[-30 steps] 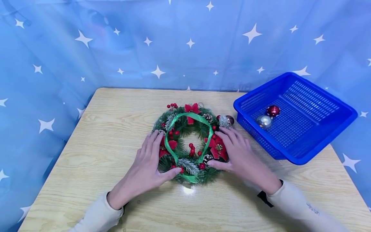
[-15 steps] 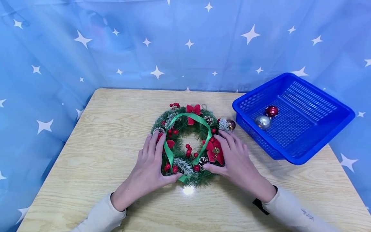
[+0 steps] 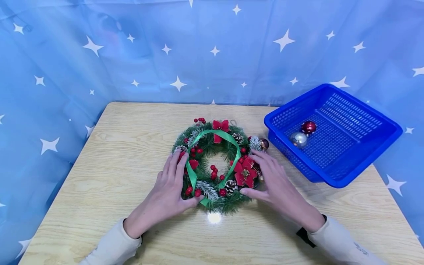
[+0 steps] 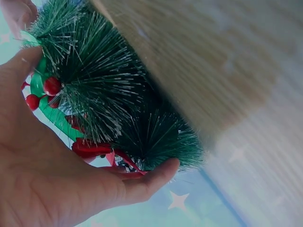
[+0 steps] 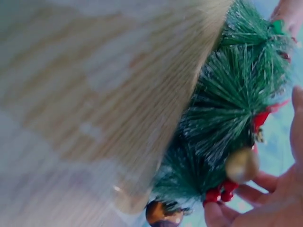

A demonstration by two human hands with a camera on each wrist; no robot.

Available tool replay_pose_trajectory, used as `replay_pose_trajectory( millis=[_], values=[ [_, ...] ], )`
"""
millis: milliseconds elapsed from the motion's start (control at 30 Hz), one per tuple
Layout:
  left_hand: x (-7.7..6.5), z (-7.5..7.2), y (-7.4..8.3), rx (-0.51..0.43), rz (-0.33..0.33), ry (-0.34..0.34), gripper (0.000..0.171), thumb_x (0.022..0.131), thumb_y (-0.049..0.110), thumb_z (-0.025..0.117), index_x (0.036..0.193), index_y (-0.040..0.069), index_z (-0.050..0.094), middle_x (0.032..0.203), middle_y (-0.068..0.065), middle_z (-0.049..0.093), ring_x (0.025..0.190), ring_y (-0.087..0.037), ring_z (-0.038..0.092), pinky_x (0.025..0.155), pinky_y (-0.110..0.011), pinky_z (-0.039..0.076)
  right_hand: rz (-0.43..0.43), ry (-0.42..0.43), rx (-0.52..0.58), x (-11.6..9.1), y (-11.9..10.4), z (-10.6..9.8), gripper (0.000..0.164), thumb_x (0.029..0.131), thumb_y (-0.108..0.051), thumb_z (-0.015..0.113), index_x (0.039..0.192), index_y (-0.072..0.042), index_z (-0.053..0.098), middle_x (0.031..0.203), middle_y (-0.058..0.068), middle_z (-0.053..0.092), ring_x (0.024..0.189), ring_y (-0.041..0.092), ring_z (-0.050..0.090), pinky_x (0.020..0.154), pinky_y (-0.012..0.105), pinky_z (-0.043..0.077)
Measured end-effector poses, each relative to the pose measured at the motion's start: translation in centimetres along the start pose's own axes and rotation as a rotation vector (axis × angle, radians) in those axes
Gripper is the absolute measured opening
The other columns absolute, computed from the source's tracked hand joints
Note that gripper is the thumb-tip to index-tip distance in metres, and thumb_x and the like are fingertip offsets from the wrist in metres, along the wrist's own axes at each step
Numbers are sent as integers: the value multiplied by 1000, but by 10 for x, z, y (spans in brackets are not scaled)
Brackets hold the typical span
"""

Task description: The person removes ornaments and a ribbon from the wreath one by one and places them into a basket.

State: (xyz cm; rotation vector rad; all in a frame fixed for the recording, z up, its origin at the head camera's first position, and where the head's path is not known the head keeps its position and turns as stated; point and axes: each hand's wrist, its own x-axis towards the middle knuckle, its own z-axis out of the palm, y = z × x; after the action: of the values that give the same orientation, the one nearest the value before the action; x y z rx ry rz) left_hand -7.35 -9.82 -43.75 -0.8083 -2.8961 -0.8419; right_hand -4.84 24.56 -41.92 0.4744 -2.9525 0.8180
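Note:
A green Christmas wreath (image 3: 212,209) lies flat on the table, trimmed with red poinsettias, berries, pine cones and frosted sprigs. A loose green ribbon (image 3: 228,137) loops over its top. My left hand (image 3: 167,187) holds its left side, thumb at the front and fingers over the greenery. On the opposite side, my right hand (image 3: 279,187) has its fingers spread at the outer edge, near a red poinsettia (image 3: 245,173), with the thumb beside a pine cone (image 3: 230,186). In the right wrist view those fingertips touch red berries (image 5: 220,193) near a gold bauble (image 5: 242,165).
A blue plastic basket (image 3: 318,167) stands at the right, holding a red bauble (image 3: 308,127) and a silver bauble (image 3: 299,140). A brown bauble (image 3: 264,144) sits at the wreath's right edge. The wooden table (image 3: 109,165) meets a blue starry curtain (image 3: 149,48) behind.
The wreath has turned slightly clockwise, its front trimmings shifting left. My right hand moved with it, then slid back to the right, uncovering more of the poinsettia. The left hand stayed nearly in place.

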Motion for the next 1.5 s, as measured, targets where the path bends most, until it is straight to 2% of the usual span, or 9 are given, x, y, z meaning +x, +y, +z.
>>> replay_pose_trajectory(
  millis=[233, 433, 500, 600, 667, 733, 867, 1033, 1500],
  values=[
    [4, -3, -8, -5, 33, -18, 129, 85, 58, 88, 174, 4, 10, 179, -24, 8, 160, -55, 15, 113, -80, 31, -17, 21, 29, -7, 4, -4, 97, 93, -56, 84, 168, -13, 40, 174, 8, 34, 158, 40, 30, 117, 77, 27],
    [5, -4, -11, -12, 38, -35, 130, 85, 58, 89, 174, 4, 10, 179, -23, 8, 161, -52, 15, 112, -81, 32, -57, 117, 54, -13, 8, -4, 85, 93, -38, 90, 161, -10, 48, 172, 10, 38, 156, 38, 37, 113, 74, 37],
    [5, -5, -11, -7, 35, -41, 130, 85, 58, 89, 174, 5, 10, 179, -23, 7, 161, -52, 14, 112, -80, 32, -85, 159, 53, -16, 9, -5, 82, 92, -30, 91, 159, -7, 51, 169, 11, 41, 151, 37, 44, 108, 65, 47],
    [5, -5, -11, 1, 33, -49, 130, 86, 59, 88, 174, 6, 9, 180, -22, 6, 161, -53, 14, 113, -80, 31, -116, 212, 37, -20, 11, -7, 75, 89, -21, 92, 153, -6, 56, 161, 11, 49, 143, 33, 51, 107, 52, 51],
    [5, -5, -11, 3, 29, -53, 130, 86, 59, 88, 174, 6, 9, 180, -21, 5, 161, -53, 14, 113, -80, 31, -120, 235, 14, -22, 12, -8, 69, 88, -18, 92, 149, -7, 60, 153, 10, 54, 135, 30, 56, 98, 44, 54],
    [5, -6, -11, 4, 28, -55, 129, 86, 59, 88, 175, 6, 9, 180, -21, 6, 161, -54, 15, 112, -80, 32, -111, 245, 6, -24, 13, -8, 64, 88, -17, 92, 144, -8, 63, 145, 8, 59, 130, 28, 59, 101, 45, 52],
    [5, -6, -11, -1, 21, -60, 127, 87, 58, 87, 175, 7, 10, 180, -20, 5, 161, -54, 14, 111, -81, 33, -88, 237, 16, -27, 16, -7, 57, 87, -16, 93, 137, -9, 67, 125, 1, 69, 113, 22, 67, 86, 44, 56],
    [4, -5, -11, -12, 18, -53, 127, 88, 59, 86, 175, 8, 9, 181, -20, 5, 161, -54, 14, 111, -82, 32, -58, 204, 53, -26, 17, -6, 48, 88, -13, 93, 129, -11, 68, 111, -5, 73, 98, 18, 72, 80, 45, 61],
    [3, -4, -12, -21, 24, -49, 127, 89, 59, 84, 175, 7, 8, 181, -19, 3, 162, -53, 12, 113, -81, 30, -30, 217, 112, -24, 20, -5, 38, 86, -2, 91, 118, -11, 72, 101, -7, 74, 91, 12, 70, 76, 34, 61]
  ],
)
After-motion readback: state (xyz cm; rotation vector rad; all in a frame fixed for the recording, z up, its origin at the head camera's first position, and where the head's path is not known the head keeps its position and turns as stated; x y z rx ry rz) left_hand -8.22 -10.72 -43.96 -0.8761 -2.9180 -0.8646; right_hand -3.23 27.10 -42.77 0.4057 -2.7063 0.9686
